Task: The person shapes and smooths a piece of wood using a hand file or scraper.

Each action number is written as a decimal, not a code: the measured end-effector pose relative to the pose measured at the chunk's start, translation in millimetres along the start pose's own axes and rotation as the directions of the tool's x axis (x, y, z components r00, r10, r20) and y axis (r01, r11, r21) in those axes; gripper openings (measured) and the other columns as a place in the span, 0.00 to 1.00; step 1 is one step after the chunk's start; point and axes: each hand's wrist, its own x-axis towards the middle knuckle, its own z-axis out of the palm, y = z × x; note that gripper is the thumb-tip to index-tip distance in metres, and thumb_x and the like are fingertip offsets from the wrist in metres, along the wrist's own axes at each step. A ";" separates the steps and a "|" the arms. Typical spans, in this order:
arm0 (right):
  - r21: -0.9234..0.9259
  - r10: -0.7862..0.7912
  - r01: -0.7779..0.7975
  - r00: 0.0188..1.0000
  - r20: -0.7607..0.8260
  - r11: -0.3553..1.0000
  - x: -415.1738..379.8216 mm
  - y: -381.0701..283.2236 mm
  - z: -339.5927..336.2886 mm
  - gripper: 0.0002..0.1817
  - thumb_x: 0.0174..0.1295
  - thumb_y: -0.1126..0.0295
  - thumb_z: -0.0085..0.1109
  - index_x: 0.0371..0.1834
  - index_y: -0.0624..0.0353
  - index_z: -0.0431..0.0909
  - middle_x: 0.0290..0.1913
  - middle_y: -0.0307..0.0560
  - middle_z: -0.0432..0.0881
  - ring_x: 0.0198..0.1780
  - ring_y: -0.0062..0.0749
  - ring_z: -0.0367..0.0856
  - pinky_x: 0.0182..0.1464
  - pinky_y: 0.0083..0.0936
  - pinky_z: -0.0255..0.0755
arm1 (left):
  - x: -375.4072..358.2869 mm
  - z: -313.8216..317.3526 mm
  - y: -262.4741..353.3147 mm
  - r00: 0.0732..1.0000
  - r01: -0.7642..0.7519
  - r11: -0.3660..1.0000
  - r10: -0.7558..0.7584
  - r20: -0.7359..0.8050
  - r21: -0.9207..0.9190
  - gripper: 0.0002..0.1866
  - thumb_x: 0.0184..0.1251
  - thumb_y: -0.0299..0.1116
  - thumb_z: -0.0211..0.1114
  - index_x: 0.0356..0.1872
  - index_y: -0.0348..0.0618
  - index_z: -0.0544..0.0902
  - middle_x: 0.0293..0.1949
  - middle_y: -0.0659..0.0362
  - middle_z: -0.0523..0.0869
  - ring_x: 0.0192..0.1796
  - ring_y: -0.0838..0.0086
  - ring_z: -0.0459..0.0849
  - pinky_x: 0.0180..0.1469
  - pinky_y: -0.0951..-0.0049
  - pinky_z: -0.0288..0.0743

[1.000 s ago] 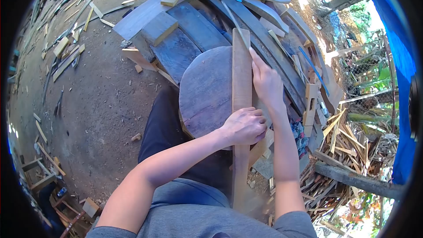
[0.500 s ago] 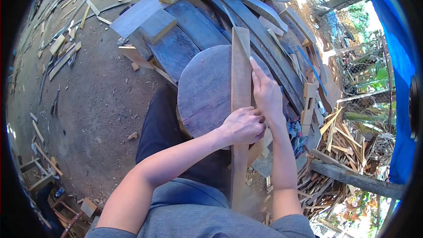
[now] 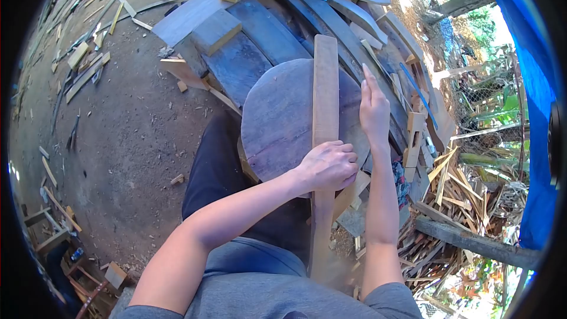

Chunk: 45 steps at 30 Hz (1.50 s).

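Looking down past my grey shirt (image 3: 260, 292), I have my left hand (image 3: 329, 166) closed in a fist around a long, pale wooden bar (image 3: 325, 91). The bar lies across a round wooden block (image 3: 274, 119), right of its middle, with its far end sticking out past the block's edge and its near end running down towards my body. My right hand (image 3: 375, 112) is just to the right of the bar, apart from it, with the fingers pointing away from me; I cannot tell whether it grips anything. My dark trousers (image 3: 207, 168) show beside the block on the left. Beyond the block, weathered boards (image 3: 269, 29) lie in a pile, with a thin blue stick (image 3: 418, 95) on the right. Wood scraps (image 3: 458, 192) are heaped lower right, near a blue tarp (image 3: 536, 159). Bare dirt (image 3: 127, 159) spreads to the left.
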 end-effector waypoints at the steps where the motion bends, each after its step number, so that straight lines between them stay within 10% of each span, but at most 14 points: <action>1: 0.000 -0.003 0.003 1.000 -0.001 1.000 -5.5 -6.9 -6.3 0.21 0.78 0.63 0.47 0.72 0.35 0.75 0.41 0.64 0.87 0.41 0.63 0.86 0.43 0.51 0.78 | -0.2 1.2 -0.2 1.000 0.003 1.000 -0.003 -0.003 -0.017 0.09 0.56 0.37 0.68 0.20 0.48 0.83 0.27 0.63 0.81 0.39 0.70 0.83 0.46 0.68 0.79; 4: -0.218 -0.049 0.129 0.940 0.338 0.968 -30.3 -35.3 -20.2 0.22 0.76 0.63 0.51 0.72 0.31 0.75 0.30 0.56 0.86 0.31 0.56 0.86 0.32 0.49 0.78 | -2.4 2.9 -2.7 1.000 0.025 0.999 -0.025 -0.014 -0.020 0.08 0.56 0.37 0.68 0.21 0.48 0.83 0.27 0.63 0.81 0.40 0.69 0.83 0.47 0.68 0.79; 12: -0.374 0.157 -0.056 0.957 0.245 0.926 46.7 -35.8 21.6 0.22 0.77 0.61 0.48 0.73 0.30 0.73 0.36 0.63 0.86 0.39 0.61 0.86 0.40 0.52 0.78 | 0.0 -2.7 0.7 1.000 0.010 1.000 -0.010 0.026 -0.003 0.08 0.56 0.36 0.67 0.20 0.49 0.83 0.27 0.64 0.81 0.39 0.70 0.82 0.46 0.68 0.78; 20: -0.175 0.087 -0.018 0.914 0.397 0.984 -37.4 -41.5 -28.7 0.24 0.76 0.60 0.52 0.74 0.29 0.72 0.33 0.64 0.84 0.36 0.61 0.86 0.36 0.51 0.78 | -1.8 4.5 -1.6 0.999 -0.002 0.999 0.001 -0.040 -0.035 0.08 0.56 0.35 0.67 0.21 0.47 0.83 0.27 0.63 0.82 0.36 0.69 0.82 0.45 0.67 0.80; 29: -0.363 0.133 -0.066 0.978 0.163 0.929 58.0 -34.4 30.7 0.19 0.76 0.55 0.49 0.67 0.29 0.79 0.34 0.61 0.88 0.38 0.62 0.88 0.43 0.55 0.81 | 1.3 -0.4 0.4 0.999 -0.042 0.999 0.043 -0.021 0.025 0.10 0.55 0.33 0.67 0.17 0.47 0.80 0.24 0.63 0.79 0.35 0.68 0.83 0.40 0.66 0.78; 35: 0.294 0.119 -0.134 0.991 0.068 0.946 -34.9 -17.9 -25.8 0.24 0.77 0.62 0.50 0.71 0.64 0.73 0.62 0.66 0.81 0.60 0.55 0.85 0.61 0.40 0.76 | 0.3 3.2 -2.3 0.994 -0.055 0.998 0.056 -0.091 0.006 0.08 0.52 0.33 0.67 0.18 0.47 0.80 0.24 0.62 0.79 0.34 0.67 0.83 0.38 0.66 0.78; 37: 0.231 0.083 -0.061 0.993 -0.084 0.971 -101.1 -14.4 -52.2 0.26 0.76 0.64 0.54 0.71 0.71 0.71 0.53 0.57 0.86 0.46 0.37 0.89 0.48 0.32 0.78 | 3.5 -0.9 -1.9 0.991 -0.088 0.996 0.086 -0.105 -0.016 0.08 0.52 0.33 0.68 0.17 0.46 0.79 0.23 0.62 0.80 0.34 0.66 0.83 0.37 0.65 0.78; 39: 0.198 0.414 -0.442 0.895 0.166 0.875 -161.6 -52.9 -103.9 0.24 0.74 0.65 0.56 0.67 0.70 0.74 0.39 0.48 0.82 0.32 0.21 0.78 0.35 0.24 0.69 | 2.9 -4.9 1.2 0.995 -0.063 0.998 0.062 -0.074 -0.014 0.09 0.51 0.32 0.68 0.16 0.45 0.79 0.23 0.61 0.79 0.33 0.66 0.82 0.37 0.65 0.78; 41: 0.109 0.459 -0.476 0.876 0.149 0.873 -220.3 -66.7 -114.5 0.18 0.72 0.64 0.61 0.58 0.64 0.80 0.21 0.43 0.74 0.19 0.22 0.68 0.26 0.25 0.65 | 2.4 -1.0 1.9 0.993 -0.043 0.998 0.038 -0.110 -0.037 0.11 0.53 0.32 0.68 0.15 0.45 0.78 0.22 0.61 0.79 0.32 0.65 0.82 0.37 0.64 0.78; 45: 0.225 0.455 -0.450 0.890 0.031 0.864 -283.7 -88.3 -89.5 0.11 0.74 0.65 0.59 0.46 0.63 0.80 0.23 0.40 0.74 0.25 0.19 0.72 0.30 0.22 0.65 | -1.4 5.2 2.5 0.988 -0.026 0.999 0.031 -0.150 0.035 0.10 0.53 0.33 0.68 0.16 0.46 0.79 0.23 0.62 0.80 0.36 0.65 0.82 0.42 0.65 0.78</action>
